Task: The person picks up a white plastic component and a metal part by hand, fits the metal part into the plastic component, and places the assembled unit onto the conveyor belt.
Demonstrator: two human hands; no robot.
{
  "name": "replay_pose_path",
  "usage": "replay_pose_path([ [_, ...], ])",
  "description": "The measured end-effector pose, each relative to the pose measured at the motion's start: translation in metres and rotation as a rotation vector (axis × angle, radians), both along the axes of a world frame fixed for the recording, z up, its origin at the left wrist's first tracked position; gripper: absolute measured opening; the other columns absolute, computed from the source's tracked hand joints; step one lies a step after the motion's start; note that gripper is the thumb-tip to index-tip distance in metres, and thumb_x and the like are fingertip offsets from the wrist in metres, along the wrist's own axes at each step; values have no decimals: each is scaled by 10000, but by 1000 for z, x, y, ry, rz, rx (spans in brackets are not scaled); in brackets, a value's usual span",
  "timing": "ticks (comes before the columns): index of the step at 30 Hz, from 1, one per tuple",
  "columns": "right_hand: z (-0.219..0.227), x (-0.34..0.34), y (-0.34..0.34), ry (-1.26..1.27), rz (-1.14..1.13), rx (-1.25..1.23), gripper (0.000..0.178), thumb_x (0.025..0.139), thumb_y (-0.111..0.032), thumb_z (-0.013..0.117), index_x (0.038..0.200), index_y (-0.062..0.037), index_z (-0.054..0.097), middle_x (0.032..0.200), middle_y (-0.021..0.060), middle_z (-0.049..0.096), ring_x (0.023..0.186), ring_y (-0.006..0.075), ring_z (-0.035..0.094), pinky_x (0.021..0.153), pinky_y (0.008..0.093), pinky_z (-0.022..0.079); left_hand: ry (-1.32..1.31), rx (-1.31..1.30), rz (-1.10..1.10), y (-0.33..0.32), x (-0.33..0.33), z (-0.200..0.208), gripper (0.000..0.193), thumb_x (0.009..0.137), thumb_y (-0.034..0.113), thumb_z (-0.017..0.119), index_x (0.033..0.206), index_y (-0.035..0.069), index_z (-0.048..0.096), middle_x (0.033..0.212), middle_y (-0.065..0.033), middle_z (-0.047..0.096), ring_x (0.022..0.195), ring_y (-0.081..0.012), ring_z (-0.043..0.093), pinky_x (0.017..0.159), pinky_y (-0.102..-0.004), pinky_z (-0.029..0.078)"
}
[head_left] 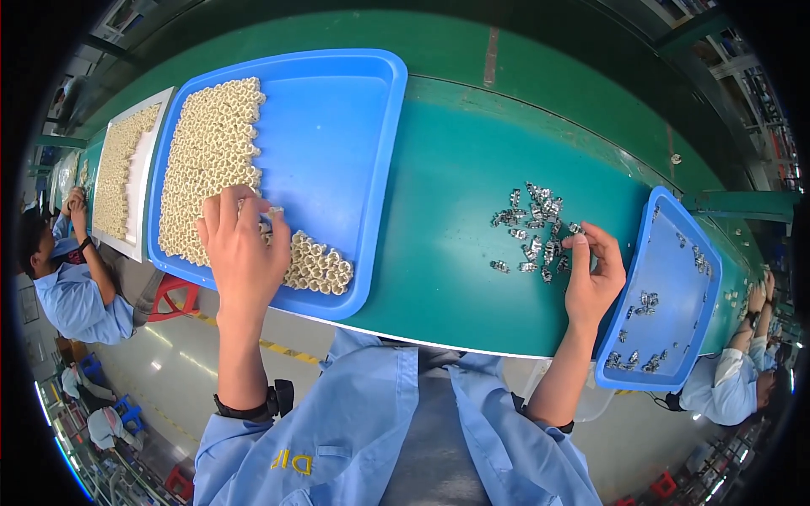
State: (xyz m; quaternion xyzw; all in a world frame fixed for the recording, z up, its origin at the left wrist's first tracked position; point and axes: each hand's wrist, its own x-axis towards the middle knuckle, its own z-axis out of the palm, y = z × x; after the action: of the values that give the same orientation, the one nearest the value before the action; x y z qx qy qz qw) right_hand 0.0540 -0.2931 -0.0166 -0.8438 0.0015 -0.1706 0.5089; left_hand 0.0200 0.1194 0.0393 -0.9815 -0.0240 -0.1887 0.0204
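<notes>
Over the left part of a large blue tray (329,110), my left hand (240,253) reaches in with its fingers curled. Its thumb and fingertips close on a small cream part (275,212), mostly hidden by the fingers. Many similar cream ring-shaped parts (207,143) stand packed in rows in the tray, with more along its near edge. On the green table, my right hand (595,270) pinches a small shiny metal clip (576,228) between thumb and index finger. Beside those fingertips lies a loose pile of metal clips (540,207).
A smaller blue tray (666,278) with scattered metal clips lies right of my right hand. At the far left is a white tray (139,177) of cream parts. Co-workers sit on both sides: one person (76,287) left, another person (730,384) right. A red stool (175,297) stands below the table.
</notes>
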Motion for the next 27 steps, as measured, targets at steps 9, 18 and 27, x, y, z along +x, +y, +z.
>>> replay_pose_path([
  [9,29,-21,52,-208,327,239,165,948,59,667,1113,53,684,1027,162,708,923,219,695,802,312,546,-117,-662,-337,-72,-16,-3,303,745,-61,769,1028,-8,676,994,-133,725,794,-265,702,609,-332,542],
  [18,53,-41,116,-124,480,673,202,955,78,662,1157,85,657,1137,253,713,1077,311,719,927,404,584,-227,-598,-666,-118,0,18,376,734,-28,849,1066,-32,673,976,-156,686,772,-289,687,627,-360,550],
  [27,69,-46,101,-274,455,274,207,879,67,742,1080,54,694,1051,227,751,979,323,769,934,447,578,-262,-610,-742,-119,-6,14,410,712,41,900,1044,-17,667,932,-144,655,738,-294,659,596,-374,532],
])
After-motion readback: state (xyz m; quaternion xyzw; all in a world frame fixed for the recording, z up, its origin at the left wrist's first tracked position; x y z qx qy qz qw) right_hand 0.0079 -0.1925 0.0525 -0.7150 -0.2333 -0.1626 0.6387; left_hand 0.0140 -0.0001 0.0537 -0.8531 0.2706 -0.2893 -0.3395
